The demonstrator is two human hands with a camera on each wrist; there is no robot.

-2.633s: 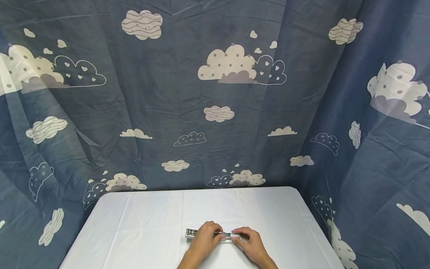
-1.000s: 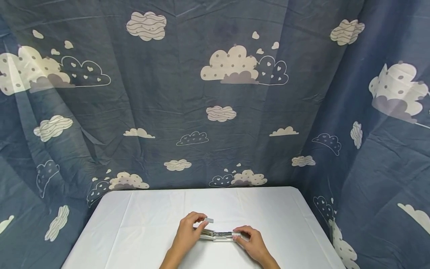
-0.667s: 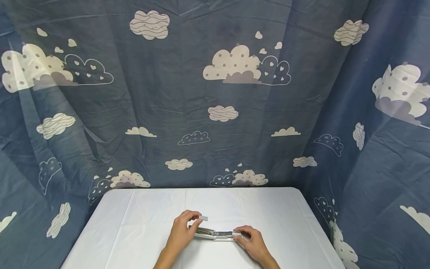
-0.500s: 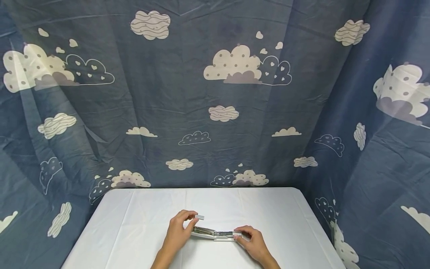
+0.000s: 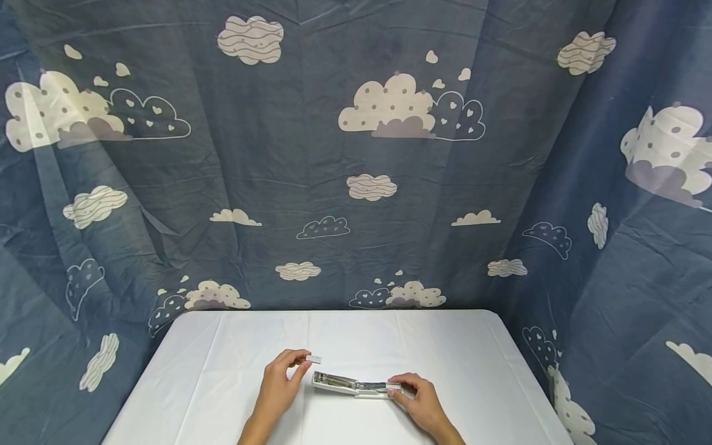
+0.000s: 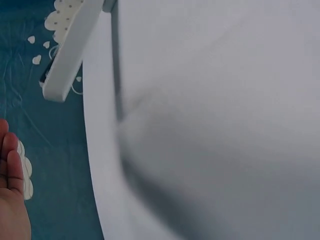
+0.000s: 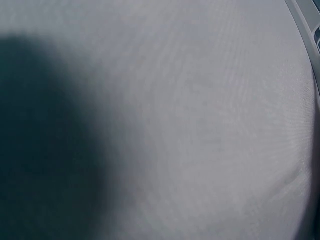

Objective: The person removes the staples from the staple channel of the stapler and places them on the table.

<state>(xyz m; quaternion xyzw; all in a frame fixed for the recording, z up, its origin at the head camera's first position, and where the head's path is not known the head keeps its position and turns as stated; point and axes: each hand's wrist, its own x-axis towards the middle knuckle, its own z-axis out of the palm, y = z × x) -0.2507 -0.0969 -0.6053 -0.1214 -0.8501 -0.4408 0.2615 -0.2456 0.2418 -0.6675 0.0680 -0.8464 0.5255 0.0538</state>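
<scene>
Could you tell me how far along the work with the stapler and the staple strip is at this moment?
Done: the stapler lies opened out flat on the white table, its metal channel showing. In hand: the left hand pinches a small staple strip just above and left of the stapler's end, clear of it, while the right hand holds the stapler's right end. Left: the strip is not yet in the channel, and the stapler is not closed.

Head view looks down on the bench (image 5: pixel 222 346) from above the hands; both wrist views skim its cloth closely.
</scene>
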